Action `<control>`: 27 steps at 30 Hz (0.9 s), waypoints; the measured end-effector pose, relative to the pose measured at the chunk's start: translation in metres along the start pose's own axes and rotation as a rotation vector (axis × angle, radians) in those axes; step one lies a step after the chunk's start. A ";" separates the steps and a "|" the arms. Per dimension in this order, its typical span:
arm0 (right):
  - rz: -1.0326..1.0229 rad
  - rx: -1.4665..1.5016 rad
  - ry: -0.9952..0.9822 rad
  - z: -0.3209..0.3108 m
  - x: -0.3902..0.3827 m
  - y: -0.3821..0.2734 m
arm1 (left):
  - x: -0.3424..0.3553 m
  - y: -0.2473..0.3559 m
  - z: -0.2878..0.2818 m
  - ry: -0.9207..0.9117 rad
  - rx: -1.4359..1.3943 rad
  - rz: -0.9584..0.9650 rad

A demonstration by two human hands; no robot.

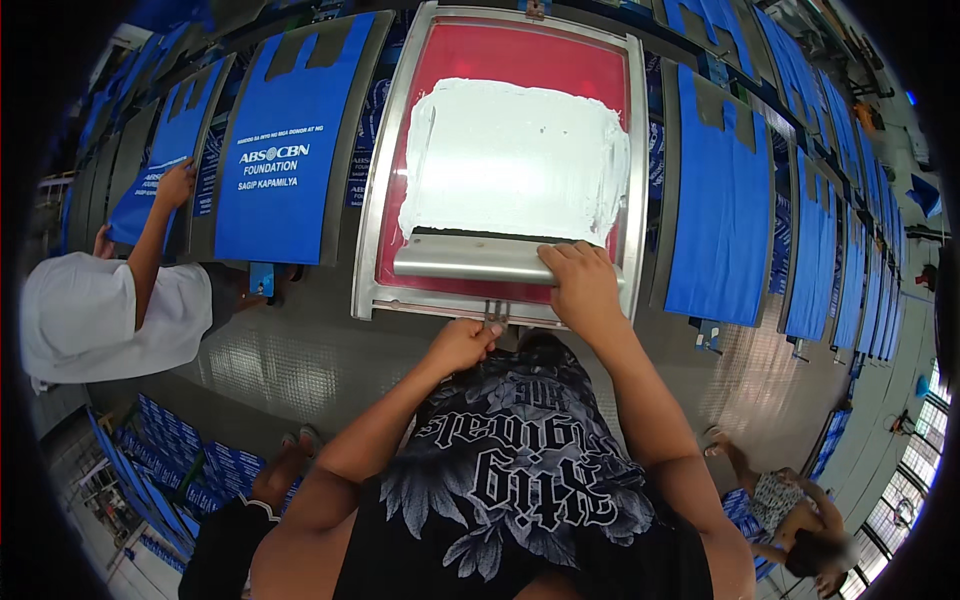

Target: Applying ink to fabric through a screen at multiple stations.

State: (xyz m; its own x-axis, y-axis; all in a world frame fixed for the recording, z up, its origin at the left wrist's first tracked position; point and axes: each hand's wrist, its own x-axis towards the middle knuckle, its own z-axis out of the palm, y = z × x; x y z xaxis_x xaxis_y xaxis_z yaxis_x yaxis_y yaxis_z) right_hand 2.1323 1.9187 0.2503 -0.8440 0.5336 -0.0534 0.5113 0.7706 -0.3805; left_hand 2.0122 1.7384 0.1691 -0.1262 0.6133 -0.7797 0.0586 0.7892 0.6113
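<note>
A silver metal screen-printing frame (420, 303) lies in front of me, with red mesh (500, 50) stretched inside it. Thick white ink (515, 160) covers most of the mesh in a rough-edged rectangle. Across the ink's near edge rests a wide metal squeegee (470, 258), and my right hand (587, 285) grips it near its right end. My left hand (463, 346) is closed around a small metal bracket (497, 311) at the middle of the frame's near rail. Whatever lies under the mesh is hidden.
Blue bags with printing (285, 195) lie on flat boards in rows to both sides; one plain blue bag (720, 230) is just right. At left, a person in a white shirt (85, 315) handles another bag. More people (790, 510) are behind me, beside blue stacks.
</note>
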 end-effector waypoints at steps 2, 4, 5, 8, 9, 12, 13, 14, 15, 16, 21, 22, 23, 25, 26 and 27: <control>0.014 0.003 0.040 -0.006 0.009 0.014 | 0.002 -0.002 0.000 0.022 0.059 0.011; 0.035 -0.033 0.008 -0.023 0.015 0.041 | 0.004 -0.007 0.001 0.046 0.023 -0.068; 0.068 -0.075 -0.026 -0.031 0.019 0.054 | 0.001 -0.011 0.000 0.048 0.024 -0.063; 0.175 0.249 -0.061 -0.015 0.024 0.122 | -0.009 0.022 -0.017 0.061 0.416 -0.022; 0.140 0.504 -0.006 -0.004 0.026 0.141 | -0.011 0.032 -0.029 0.092 0.607 0.011; 0.347 0.913 -0.057 0.001 0.043 0.162 | 0.000 0.053 -0.091 0.719 0.334 0.116; 0.345 1.071 -0.034 0.005 0.050 0.159 | 0.007 0.051 -0.124 0.870 0.324 0.140; 0.344 1.013 -0.036 0.008 0.059 0.147 | 0.018 0.020 -0.160 1.007 0.429 0.143; 0.326 1.021 -0.037 0.012 0.066 0.132 | 0.029 -0.011 -0.185 1.141 0.536 0.145; 0.354 1.065 -0.014 0.015 0.066 0.130 | 0.040 -0.014 -0.191 1.137 0.534 0.159; 0.452 1.097 0.051 -0.031 0.026 0.167 | 0.031 0.022 -0.146 0.785 -0.004 0.381; 0.461 1.071 0.039 -0.043 0.011 0.181 | 0.023 0.029 -0.125 0.767 -0.102 0.372; 0.463 1.046 0.028 -0.058 -0.005 0.200 | 0.022 0.042 -0.099 0.841 -0.094 0.316; 0.533 1.075 0.082 -0.084 -0.039 0.240 | 0.043 0.050 -0.045 0.769 -0.169 0.350; 0.558 1.034 0.115 -0.097 -0.061 0.268 | 0.050 0.078 -0.010 0.769 -0.077 0.354; 0.547 1.014 0.141 -0.106 -0.082 0.297 | 0.073 0.076 0.016 0.679 -0.177 0.396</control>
State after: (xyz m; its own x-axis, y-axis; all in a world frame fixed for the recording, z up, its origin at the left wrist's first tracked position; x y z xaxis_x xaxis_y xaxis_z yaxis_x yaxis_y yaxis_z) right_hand 2.3707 2.1408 0.2389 -0.4924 0.7925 -0.3598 0.3838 -0.1732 -0.9070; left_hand 2.0233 1.8434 0.1564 -0.7069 0.6484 -0.2827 0.0742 0.4654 0.8820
